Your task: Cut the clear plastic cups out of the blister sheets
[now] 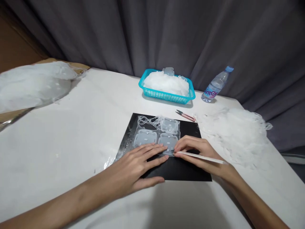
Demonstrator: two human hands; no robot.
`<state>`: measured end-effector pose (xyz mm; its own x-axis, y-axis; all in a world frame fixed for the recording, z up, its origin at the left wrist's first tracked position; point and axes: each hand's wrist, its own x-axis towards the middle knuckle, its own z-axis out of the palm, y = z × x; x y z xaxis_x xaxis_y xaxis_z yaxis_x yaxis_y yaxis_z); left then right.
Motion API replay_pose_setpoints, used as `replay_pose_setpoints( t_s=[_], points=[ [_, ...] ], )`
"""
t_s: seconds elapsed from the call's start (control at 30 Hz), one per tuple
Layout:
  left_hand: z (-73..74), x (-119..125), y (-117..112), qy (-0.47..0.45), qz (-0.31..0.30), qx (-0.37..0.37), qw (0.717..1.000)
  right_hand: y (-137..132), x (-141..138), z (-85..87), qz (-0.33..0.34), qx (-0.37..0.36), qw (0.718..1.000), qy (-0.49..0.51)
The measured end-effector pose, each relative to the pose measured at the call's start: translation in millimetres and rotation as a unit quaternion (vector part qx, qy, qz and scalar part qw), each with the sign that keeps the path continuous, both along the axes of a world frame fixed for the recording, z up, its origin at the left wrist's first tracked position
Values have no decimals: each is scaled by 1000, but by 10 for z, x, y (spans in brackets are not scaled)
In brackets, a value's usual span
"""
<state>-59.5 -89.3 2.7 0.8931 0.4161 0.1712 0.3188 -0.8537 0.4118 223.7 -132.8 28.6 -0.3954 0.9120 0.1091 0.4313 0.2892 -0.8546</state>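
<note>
A black mat (188, 171) lies on the white table. On it sits a flat translucent silicone-like sheet (146, 137) with several rounded-square molded pieces and a tangle of thin clear strands (149, 122) at its upper left. My left hand (141, 162) lies flat across the sheet's lower edge, fingers stretched out and pressing it down. In my right hand (196, 151), closed fingers grip a slim white pen-like tool (202, 157). Its tip meets the lower right piece (168, 141) close to my left fingertips; the exact kind of tip is too small to make out.
Behind the mat stands a turquoise basket (166, 97) heaped with whitish translucent pieces. Pink-handled thread snips (186, 115) lie nearby, and a water bottle (215, 86) stands at the back right. Translucent scraps (238, 133) pile up at right; a large bagged heap (35, 84) fills the left.
</note>
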Motion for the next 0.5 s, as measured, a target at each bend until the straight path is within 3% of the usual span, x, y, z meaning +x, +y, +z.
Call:
replay_pose_setpoints(
  t_s=[0.13,0.5],
  points=[
    [1,-4,-6,-3,13,-38,999,-14,-43,-56,9,9,1000,-21],
    [-12,8,-11,2,11,-50,999,-37,-88,-48,20,61,995,-78]
  ],
)
